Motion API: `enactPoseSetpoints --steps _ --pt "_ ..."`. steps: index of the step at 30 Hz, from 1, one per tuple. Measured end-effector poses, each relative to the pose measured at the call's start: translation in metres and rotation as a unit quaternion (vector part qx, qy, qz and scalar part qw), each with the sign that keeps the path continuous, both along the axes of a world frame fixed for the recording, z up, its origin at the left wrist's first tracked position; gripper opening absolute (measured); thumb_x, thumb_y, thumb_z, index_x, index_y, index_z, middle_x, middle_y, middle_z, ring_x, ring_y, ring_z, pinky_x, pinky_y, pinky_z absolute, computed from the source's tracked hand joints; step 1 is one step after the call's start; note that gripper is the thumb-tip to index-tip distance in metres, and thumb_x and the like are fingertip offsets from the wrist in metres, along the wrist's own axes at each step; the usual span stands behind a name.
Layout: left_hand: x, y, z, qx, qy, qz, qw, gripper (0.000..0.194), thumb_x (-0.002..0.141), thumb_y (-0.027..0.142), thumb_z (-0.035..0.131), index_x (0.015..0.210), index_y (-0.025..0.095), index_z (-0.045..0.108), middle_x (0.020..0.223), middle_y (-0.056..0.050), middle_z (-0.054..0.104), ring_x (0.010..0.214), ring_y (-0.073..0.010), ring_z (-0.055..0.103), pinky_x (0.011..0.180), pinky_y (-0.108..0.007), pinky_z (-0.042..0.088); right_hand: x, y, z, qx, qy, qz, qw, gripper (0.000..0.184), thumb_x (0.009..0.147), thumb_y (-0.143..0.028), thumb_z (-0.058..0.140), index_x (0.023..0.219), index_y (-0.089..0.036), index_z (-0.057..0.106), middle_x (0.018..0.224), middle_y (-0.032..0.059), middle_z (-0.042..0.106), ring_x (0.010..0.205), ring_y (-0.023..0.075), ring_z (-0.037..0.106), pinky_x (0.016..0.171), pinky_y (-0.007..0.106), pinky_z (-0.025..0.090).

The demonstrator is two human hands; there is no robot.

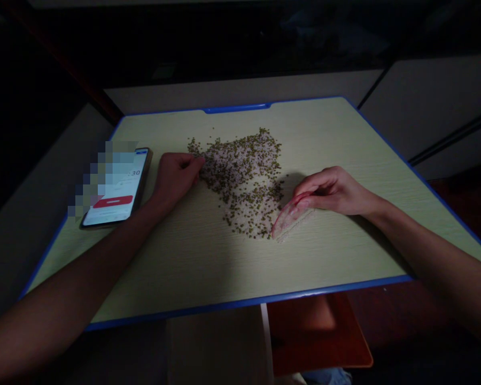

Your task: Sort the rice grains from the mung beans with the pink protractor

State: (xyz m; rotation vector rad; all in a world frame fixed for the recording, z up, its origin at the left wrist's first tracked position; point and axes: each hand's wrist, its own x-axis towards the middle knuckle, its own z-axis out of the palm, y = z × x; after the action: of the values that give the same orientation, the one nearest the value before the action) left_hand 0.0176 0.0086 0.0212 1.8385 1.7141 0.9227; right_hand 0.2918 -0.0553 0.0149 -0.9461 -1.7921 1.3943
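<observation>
From the head view, the person's right hand (332,190) is pinching a thin, reddish-edged translucent piece (291,216) between its fingers, standing it on the desk (176,272) beside the spread of pale grains and green beans (244,166). The left hand (180,174) is curling its fingers closed at the spread's left edge, near a lit phone (120,187).

Dim light; the background (224,43) sinks to near black. The phone (122,187) glows brightest, its left side pixelated. Soft shadows dull the table (224,272).
</observation>
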Motion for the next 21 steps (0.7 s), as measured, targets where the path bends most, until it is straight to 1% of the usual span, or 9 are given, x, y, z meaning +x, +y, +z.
enactPoseSetpoints --steps 5,10,16,21 --pt "-0.0014 0.002 -0.0015 -0.003 -0.004 -0.003 1.0 0.036 0.073 0.032 0.051 0.04 0.019 0.043 0.039 0.003 0.039 0.043 -0.0088 0.035 0.046 -0.025 0.031 -0.0002 -0.0002 0.0 0.003 -0.019 0.017 1.0 0.012 0.068 -0.022 0.071 0.074 -0.012 0.07 0.068 0.0032 0.069 0.06 0.0091 0.061 0.055 0.018 0.049" --pt "-0.0013 0.0025 -0.0014 -0.004 -0.008 -0.003 1.0 0.034 0.072 0.03 0.051 0.041 0.019 0.043 0.039 0.003 0.039 0.042 -0.0085 0.035 0.046 -0.025 0.03 -0.0004 -0.0012 0.0011 0.012 -0.031 0.044 0.999 0.009 0.069 -0.021 0.07 0.073 -0.013 0.07 0.068 0.0024 0.069 0.061 0.0087 0.061 0.055 0.017 0.048" --pt "-0.0016 0.0032 -0.0019 -0.003 -0.007 -0.006 1.0 0.035 0.072 0.031 0.051 0.04 0.019 0.042 0.039 0.003 0.039 0.042 -0.009 0.035 0.047 -0.026 0.029 -0.0016 -0.0033 0.0032 -0.008 -0.043 0.058 0.997 0.01 0.07 -0.02 0.069 0.074 -0.011 0.069 0.065 0.0021 0.067 0.057 0.0083 0.059 0.053 0.018 0.047" --pt "-0.0015 0.0035 -0.0023 0.001 0.001 -0.006 1.0 0.036 0.073 0.031 0.051 0.04 0.019 0.042 0.039 0.003 0.039 0.043 -0.009 0.034 0.048 -0.025 0.029 -0.0024 -0.0043 0.0025 -0.023 -0.029 0.057 0.998 0.007 0.069 -0.017 0.069 0.073 -0.011 0.068 0.065 0.0019 0.068 0.056 0.0077 0.059 0.053 0.018 0.047"
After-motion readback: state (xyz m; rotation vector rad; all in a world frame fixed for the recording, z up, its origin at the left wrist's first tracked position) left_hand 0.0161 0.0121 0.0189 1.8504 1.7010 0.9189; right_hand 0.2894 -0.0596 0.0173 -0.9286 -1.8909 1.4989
